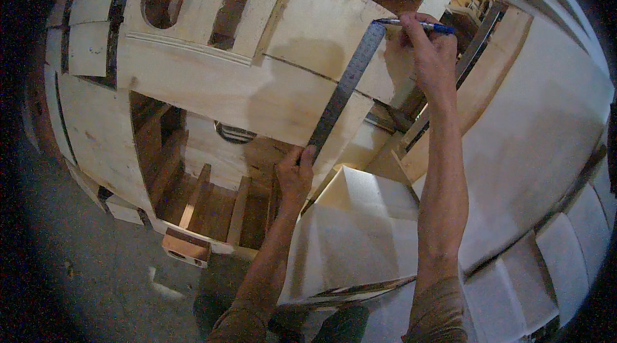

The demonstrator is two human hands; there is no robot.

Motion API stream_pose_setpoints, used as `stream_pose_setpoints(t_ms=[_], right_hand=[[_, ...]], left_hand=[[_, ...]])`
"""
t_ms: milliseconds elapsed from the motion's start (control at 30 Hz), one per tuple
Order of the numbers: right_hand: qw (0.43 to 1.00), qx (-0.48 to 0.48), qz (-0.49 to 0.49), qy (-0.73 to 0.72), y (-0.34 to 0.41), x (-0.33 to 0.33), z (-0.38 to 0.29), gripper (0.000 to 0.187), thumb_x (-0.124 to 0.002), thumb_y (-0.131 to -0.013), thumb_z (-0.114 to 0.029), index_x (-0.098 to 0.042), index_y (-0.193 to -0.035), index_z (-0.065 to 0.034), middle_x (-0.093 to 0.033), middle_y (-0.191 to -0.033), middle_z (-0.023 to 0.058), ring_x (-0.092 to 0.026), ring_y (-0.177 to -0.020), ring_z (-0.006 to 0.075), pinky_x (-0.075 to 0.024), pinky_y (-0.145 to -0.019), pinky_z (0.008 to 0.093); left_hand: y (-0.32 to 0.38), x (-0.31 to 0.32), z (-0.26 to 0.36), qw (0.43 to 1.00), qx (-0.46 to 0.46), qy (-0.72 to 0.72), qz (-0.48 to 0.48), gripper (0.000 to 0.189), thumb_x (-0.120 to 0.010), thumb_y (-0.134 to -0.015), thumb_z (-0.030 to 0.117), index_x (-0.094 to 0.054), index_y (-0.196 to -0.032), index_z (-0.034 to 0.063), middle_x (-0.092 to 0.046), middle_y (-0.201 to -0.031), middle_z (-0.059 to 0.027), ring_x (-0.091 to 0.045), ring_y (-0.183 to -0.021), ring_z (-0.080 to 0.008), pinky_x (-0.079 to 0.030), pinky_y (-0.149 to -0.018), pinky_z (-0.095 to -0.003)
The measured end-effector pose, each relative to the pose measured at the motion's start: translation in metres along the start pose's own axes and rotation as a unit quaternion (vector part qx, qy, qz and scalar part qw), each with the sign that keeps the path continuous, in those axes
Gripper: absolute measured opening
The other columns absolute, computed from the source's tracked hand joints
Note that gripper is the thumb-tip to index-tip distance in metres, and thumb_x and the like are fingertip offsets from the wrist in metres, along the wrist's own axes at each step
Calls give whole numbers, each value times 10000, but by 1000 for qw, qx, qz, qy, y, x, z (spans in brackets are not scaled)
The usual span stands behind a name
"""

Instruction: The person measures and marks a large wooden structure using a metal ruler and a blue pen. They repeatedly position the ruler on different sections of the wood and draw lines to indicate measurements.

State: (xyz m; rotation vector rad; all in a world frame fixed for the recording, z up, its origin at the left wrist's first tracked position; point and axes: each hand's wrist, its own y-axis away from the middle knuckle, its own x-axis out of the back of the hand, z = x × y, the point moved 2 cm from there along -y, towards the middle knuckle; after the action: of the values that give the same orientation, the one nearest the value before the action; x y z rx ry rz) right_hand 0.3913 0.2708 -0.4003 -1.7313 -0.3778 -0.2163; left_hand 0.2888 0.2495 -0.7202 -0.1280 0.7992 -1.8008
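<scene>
My left hand (295, 173) grips the lower end of a metal ruler (346, 84), which lies slantwise over pale plywood panels (308, 15). In my right hand (431, 51) is a pen with a blue end (441, 28); its tip is at the ruler's upper end, close to the panel's far edge. A dark seam between two panels passes beneath the ruler. Left of the ruler, a raised plywood piece (270, 10) has one round and one rectangular opening. Shadows of my arms and head fall across the wood.
A deep open plywood compartment (207, 208) with wooden ribs lies at lower left. White foam blocks (361, 232) stand between my arms, and a large pale foam sheet (525, 140) is at the right. A small wooden block (185, 248) sits by the compartment, above the grey floor (125, 270).
</scene>
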Motion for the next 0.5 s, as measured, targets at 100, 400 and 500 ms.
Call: stream_pose_setpoints(t_ms=[100,400,500], right_hand=[[1000,-12,14,0,0,3,-1,327,-658,-900,-303,-695,-950,18,-651,-739,30,-549,-629,92,-432,-587,250],[998,-37,27,45,1,9,7,312,-650,-907,-295,-694,-982,5,-618,-706,9,-526,-624,81,-402,-551,243],[997,-52,40,52,3,7,8,305,-645,-911,-288,-692,-977,6,-619,-723,12,-535,-664,85,-413,-596,246]], left_hand=[[-1,1,1,1000,3,9,4,275,-631,-921,230,-623,-777,-3,-522,-576,-87,-440,-539,-138,-382,-507,-328],[3,1,7,1000,-19,-13,15,307,-638,-921,248,-594,-731,12,-534,-570,-91,-442,-522,-160,-384,-506,-348],[2,1,8,1000,-18,2,15,309,-636,-923,252,-595,-730,14,-530,-569,-87,-441,-522,-158,-385,-506,-347]])
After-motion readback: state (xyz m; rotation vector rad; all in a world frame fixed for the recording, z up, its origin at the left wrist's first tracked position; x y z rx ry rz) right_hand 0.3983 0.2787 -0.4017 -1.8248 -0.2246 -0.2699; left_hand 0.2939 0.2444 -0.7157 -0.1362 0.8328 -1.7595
